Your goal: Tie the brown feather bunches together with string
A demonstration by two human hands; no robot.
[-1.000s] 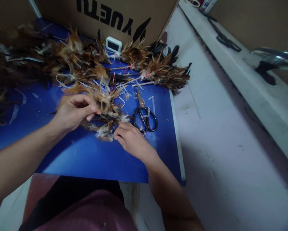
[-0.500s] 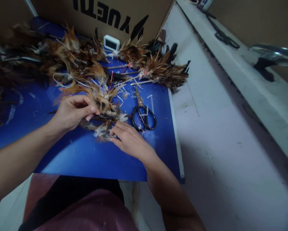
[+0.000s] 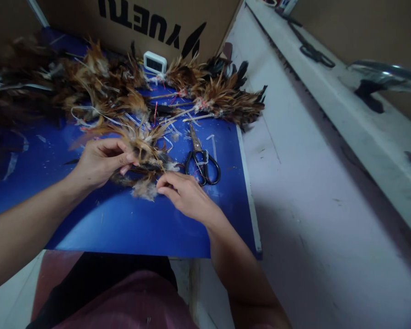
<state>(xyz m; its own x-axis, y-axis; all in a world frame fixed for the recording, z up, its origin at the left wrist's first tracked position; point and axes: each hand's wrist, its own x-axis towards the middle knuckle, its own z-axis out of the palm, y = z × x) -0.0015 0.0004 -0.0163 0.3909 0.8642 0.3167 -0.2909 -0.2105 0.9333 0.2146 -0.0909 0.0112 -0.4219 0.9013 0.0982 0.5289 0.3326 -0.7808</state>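
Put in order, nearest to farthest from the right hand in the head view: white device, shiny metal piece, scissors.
From the right hand:
1. Scissors, just beyond it
2. White device, farther back, leftward
3. Shiny metal piece, far right

Brown feathers (image 3: pixel 142 147) — splayed, wispy.

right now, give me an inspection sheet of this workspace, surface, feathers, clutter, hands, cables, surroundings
Surface: blue tabletop, pale bits scattered on it
Feathers: loose brown bunch between the hands; red-bound bundles farther back
Clutter: black-handled scissors beside the right hand, clear strips, white digital display
Left hand: fingertips closed on the loose brown bunch
Right hand: fingers at the bunch's right side, grip unclear
Cables: nothing seen
Surroundings: cardboard box behind, pale wall to the right
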